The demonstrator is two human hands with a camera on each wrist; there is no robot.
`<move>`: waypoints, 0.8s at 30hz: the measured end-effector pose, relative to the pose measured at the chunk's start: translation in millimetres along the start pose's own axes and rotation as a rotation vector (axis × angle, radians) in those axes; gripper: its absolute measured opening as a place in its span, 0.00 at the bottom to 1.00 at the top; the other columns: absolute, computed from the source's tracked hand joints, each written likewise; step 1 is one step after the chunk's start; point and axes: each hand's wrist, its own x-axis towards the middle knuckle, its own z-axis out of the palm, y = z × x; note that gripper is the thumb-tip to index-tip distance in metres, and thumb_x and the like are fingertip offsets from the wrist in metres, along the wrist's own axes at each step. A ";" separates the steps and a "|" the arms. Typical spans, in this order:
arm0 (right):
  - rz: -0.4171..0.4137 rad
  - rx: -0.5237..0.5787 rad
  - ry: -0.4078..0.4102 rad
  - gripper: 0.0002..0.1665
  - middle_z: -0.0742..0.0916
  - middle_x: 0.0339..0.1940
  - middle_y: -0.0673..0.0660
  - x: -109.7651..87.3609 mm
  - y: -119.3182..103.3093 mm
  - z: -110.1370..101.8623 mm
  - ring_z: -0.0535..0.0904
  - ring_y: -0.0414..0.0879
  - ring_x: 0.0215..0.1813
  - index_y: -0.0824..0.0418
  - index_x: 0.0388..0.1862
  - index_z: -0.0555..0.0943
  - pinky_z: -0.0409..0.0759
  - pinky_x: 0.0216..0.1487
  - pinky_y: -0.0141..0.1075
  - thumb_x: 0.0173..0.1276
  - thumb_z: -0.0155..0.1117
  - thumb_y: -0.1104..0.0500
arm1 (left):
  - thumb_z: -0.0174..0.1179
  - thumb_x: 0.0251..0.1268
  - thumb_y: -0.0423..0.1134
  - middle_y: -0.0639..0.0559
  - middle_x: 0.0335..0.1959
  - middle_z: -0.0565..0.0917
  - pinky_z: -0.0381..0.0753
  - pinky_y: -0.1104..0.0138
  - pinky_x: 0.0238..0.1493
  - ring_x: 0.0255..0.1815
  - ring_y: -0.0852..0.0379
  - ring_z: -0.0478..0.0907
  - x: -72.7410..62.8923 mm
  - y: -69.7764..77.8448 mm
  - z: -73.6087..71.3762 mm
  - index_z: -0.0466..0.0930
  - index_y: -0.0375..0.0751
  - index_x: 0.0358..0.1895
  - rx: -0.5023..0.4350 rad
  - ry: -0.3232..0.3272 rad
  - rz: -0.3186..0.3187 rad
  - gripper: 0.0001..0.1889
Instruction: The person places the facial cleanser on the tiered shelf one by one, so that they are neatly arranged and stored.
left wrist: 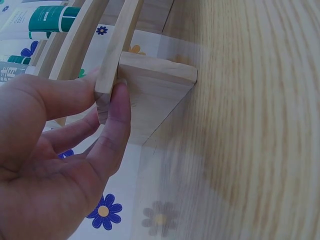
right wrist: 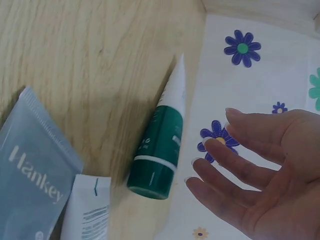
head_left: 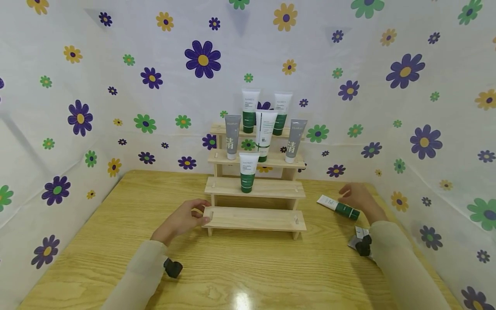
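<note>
My left hand [head_left: 187, 220] pinches the left end of the lowest board of a stepped wooden display rack [head_left: 252, 218]. In the left wrist view the thumb lies on top of that board [left wrist: 107, 82] and fingers curl underneath. Over at the right, my right hand [head_left: 360, 200] hovers beside a white and green squeeze tube [head_left: 346, 211] lying on the table. The right wrist view shows this tube [right wrist: 160, 145] on its side, cap toward the camera. There the fingers of the right hand [right wrist: 260, 170] are spread and relaxed, apart from the tube, holding nothing.
White and green tubes [head_left: 248, 174] and grey tubes [head_left: 232, 137] stand upright on the rack's upper steps. Near the right forearm lie a grey tube [right wrist: 37, 175] and a smaller white tube [right wrist: 90, 210]. Flower-patterned sheets [head_left: 155, 38] enclose the wooden table [head_left: 232, 267] at back and sides.
</note>
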 end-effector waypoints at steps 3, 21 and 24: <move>0.024 -0.016 -0.021 0.21 0.85 0.53 0.78 0.1 4.4 2.0 0.83 0.70 0.53 0.78 0.53 0.79 0.83 0.55 0.59 0.69 0.68 0.63 | 0.66 0.70 0.33 0.40 0.56 0.79 0.85 0.62 0.46 0.47 0.53 0.82 0.0 -0.2 0.0 0.76 0.38 0.66 0.000 -0.002 0.005 0.23; 0.059 -0.017 -0.065 0.16 0.87 0.52 0.75 2.9 21.7 14.0 0.83 0.70 0.54 0.75 0.54 0.81 0.81 0.56 0.60 0.70 0.66 0.67 | 0.66 0.71 0.34 0.38 0.56 0.79 0.85 0.61 0.47 0.47 0.52 0.81 -0.8 1.5 -0.3 0.75 0.37 0.67 -0.001 -0.015 0.018 0.23; 0.063 -0.014 -0.059 0.16 0.87 0.52 0.75 2.5 21.7 14.8 0.83 0.70 0.54 0.74 0.54 0.81 0.81 0.55 0.60 0.71 0.66 0.66 | 0.66 0.71 0.34 0.38 0.56 0.79 0.85 0.62 0.46 0.46 0.53 0.81 -0.2 0.8 -0.4 0.75 0.36 0.67 -0.001 -0.015 0.025 0.23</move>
